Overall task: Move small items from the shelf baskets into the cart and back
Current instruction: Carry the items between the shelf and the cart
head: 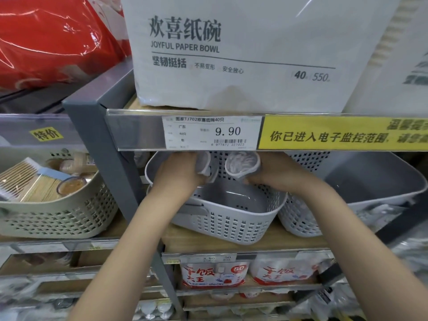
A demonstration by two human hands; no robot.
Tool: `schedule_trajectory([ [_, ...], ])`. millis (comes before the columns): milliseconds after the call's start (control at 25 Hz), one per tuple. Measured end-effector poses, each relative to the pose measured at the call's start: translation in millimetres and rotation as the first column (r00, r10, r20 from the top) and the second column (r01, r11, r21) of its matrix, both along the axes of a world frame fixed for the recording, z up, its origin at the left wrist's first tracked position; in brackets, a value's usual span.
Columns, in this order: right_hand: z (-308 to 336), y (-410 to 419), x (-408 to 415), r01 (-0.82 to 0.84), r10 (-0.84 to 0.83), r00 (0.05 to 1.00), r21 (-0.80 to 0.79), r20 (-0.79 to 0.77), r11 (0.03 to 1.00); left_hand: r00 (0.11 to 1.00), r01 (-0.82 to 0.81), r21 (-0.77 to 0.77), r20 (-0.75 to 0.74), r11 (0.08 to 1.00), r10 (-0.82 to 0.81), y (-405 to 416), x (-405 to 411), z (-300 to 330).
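Observation:
A grey perforated basket (pixel 234 224) sits on the wooden shelf in the middle of the head view, and its bottom looks bare. Both my hands reach over it, just under the price rail. My left hand (pixel 179 170) grips a small clear plastic pack (pixel 205 162). My right hand (pixel 269 171) holds a small round clear tub (pixel 243 162) with white contents, its lid facing me. The two items are side by side above the back of the basket. No cart is in view.
A cream basket (pixel 58 216) with cotton swabs and toothpicks stands at left. A second grey basket (pixel 298 218) and a large grey tub (pixel 370 181) stand at right. The price rail (pixel 208 133) and a paper-bowl pack (pixel 243 54) hang close overhead. A grey upright post (pixel 108 158) is at left.

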State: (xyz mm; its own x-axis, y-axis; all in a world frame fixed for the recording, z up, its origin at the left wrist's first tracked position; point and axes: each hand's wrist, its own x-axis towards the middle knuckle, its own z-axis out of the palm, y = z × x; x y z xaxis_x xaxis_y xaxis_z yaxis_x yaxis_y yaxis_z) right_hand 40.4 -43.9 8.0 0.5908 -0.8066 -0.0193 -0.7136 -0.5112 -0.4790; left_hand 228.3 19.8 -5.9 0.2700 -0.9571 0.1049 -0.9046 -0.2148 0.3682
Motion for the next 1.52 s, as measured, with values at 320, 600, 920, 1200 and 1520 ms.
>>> schedule_trajectory([
  [320, -8, 54, -40, 0.169, -0.022, 0.896, -0.295, 0.443, 0.940, 0.954, 0.184, -0.527, -0.109, 0.830, -0.281, 52, -23, -1],
  [600, -26, 118, -95, 0.410, -0.126, 0.774, -0.340, 0.621, 0.846, 0.825, 0.398, -0.679, -0.028, 0.616, -0.564, 70, -64, -13],
  [920, -66, 193, -155, 0.706, -0.553, 0.362, 0.166, 0.750, 0.688, 0.547, 0.504, -0.550, -0.394, 0.666, -0.739, 73, -142, -26],
  [1200, -116, 256, -251, 0.732, -0.709, -0.050, 0.509, 0.703, 0.453, 0.422, 0.623, -0.394, -0.558, 0.676, -0.714, 70, -255, -59],
  [1520, -167, 321, -373, 0.673, -0.719, -0.354, 0.696, 0.598, 0.248, 0.390, 0.753, -0.177, -0.656, 0.634, -0.647, 78, -400, -111],
])
